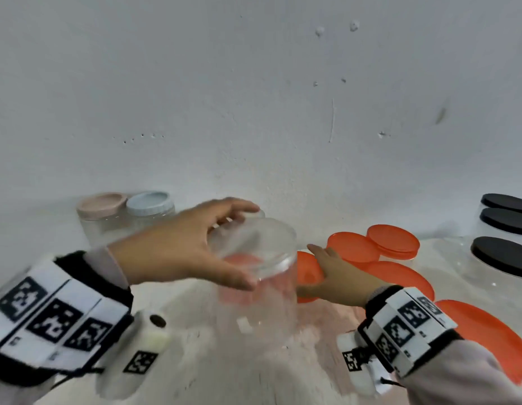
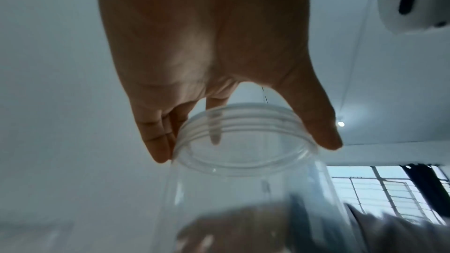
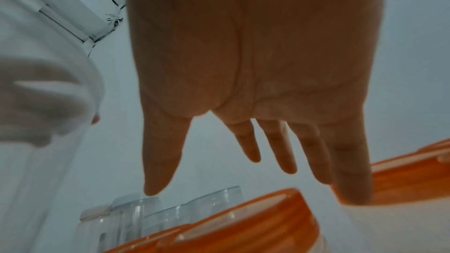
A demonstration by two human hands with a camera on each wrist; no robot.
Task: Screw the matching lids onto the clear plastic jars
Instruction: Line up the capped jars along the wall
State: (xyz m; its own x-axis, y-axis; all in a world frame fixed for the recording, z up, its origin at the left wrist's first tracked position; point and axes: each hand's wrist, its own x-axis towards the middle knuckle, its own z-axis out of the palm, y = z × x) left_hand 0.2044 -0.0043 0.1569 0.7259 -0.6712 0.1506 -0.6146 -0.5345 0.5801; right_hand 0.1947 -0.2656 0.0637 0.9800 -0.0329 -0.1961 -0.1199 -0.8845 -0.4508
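Observation:
My left hand grips a clear lidless jar by its threaded neck, holding it above the table's middle. In the left wrist view, thumb and fingers of the left hand curl round the rim of the jar. My right hand reaches out, fingers straight and spread, over an orange lid just right of the jar. The right wrist view has the right hand holding nothing, hovering close above the orange lid. I cannot tell whether it touches the lid.
Several more orange lids lie on the white table to the right. Black-lidded jars stand far right. A pink-lidded jar and a blue-lidded jar stand back left by the wall. Lidless clear jars stand behind.

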